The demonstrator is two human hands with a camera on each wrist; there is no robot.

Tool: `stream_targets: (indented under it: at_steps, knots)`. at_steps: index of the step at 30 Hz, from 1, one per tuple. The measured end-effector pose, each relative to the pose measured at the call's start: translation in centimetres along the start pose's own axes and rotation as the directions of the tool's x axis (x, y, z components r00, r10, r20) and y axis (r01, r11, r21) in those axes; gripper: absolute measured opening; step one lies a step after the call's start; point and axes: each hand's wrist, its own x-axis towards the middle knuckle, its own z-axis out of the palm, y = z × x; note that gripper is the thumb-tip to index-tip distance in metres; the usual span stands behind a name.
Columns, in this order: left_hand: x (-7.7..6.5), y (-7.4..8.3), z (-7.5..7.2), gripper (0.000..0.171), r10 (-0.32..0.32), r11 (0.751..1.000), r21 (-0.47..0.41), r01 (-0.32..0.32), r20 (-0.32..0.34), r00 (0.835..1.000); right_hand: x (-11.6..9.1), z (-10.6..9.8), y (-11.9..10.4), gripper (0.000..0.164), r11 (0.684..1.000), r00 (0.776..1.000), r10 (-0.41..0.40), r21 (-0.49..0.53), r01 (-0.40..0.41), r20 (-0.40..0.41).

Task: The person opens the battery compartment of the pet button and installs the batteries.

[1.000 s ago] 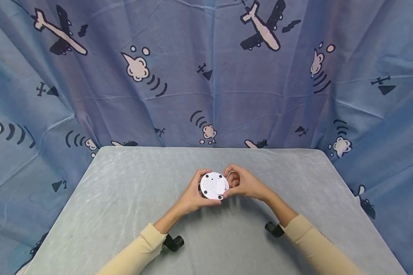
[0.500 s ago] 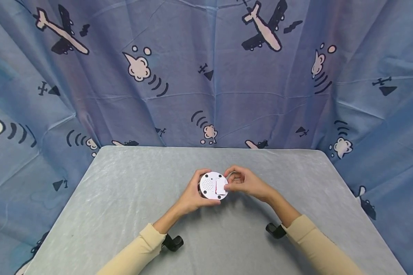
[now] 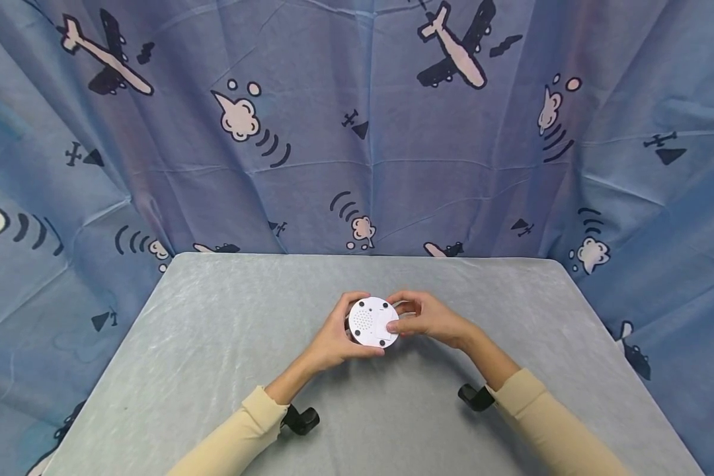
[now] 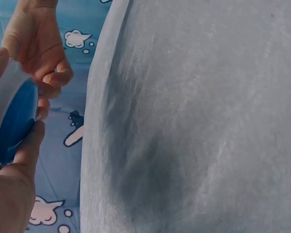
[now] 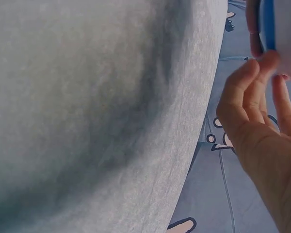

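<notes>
A round white plastic device (image 3: 365, 325), with a patch of small holes and several dark round feet, is held above the table with its underside facing the head camera. My left hand (image 3: 333, 337) grips it by the left rim, fingers at the top edge and thumb along the bottom. At the right edge, my right hand (image 3: 431, 322) has its thumb on the battery cover (image 3: 381, 318), while its other fingers bend at the rim. The cover looks flush with the underside. In the left wrist view the device's far side shows as a blue face (image 4: 17, 124).
Under the hands lies a table (image 3: 232, 311) with a light grey cloth. Behind it hangs a blue curtain (image 3: 309, 165) printed with planes and clouds. Black wrist mounts (image 3: 300, 421) sit below both sleeves.
The battery cover sat displaced, with a gap at its edge half a second ago; now it looks flush. My right thumb stays on it, and the device has shifted slightly right.
</notes>
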Motion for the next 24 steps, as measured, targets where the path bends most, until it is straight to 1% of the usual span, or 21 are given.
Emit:
stream_targets:
  at_steps: [3, 7, 11, 16, 19, 24]
  knots:
    - [0.05, 0.14, 0.06, 0.097, 0.008, 1.000, -0.011, -0.008, 0.004, 1.000, 0.14, -0.01, 0.09, 0.043, 0.999, 0.999, 0.032, 0.028, -0.032, 0.012]
    - [0.10, 0.18, 0.14, 0.097, 0.020, 1.000, 0.000, -0.020, 0.005, 1.000, 0.27, 0.19, 0.30, 0.044, 0.999, 1.000, 0.028, 0.039, -0.028, -0.007]
    - [0.11, 0.24, 0.09, 0.098, 0.018, 1.000, 0.013, -0.018, 0.010, 1.000, 0.08, 0.43, 0.42, 0.046, 0.999, 0.999, -0.035, 0.012, 0.036, -0.038]
    - [-0.01, 0.23, -0.15, 0.097, 0.011, 1.000, 0.023, -0.011, 0.013, 1.000, -0.22, 0.79, 0.42, 0.048, 0.992, 0.992, -0.122, -0.029, 0.121, -0.043]
    - [-0.09, 0.17, -0.28, 0.097, 0.013, 1.000, 0.023, -0.014, 0.020, 1.000, -0.34, 0.90, 0.45, 0.046, 0.988, 0.988, -0.145, -0.052, 0.143, -0.045]
    - [-0.30, 0.17, -0.31, 0.094, 0.009, 1.000, 0.026, -0.011, 0.057, 0.998, -0.40, 0.95, 0.54, 0.033, 0.985, 0.985, -0.157, -0.076, 0.152, -0.067]
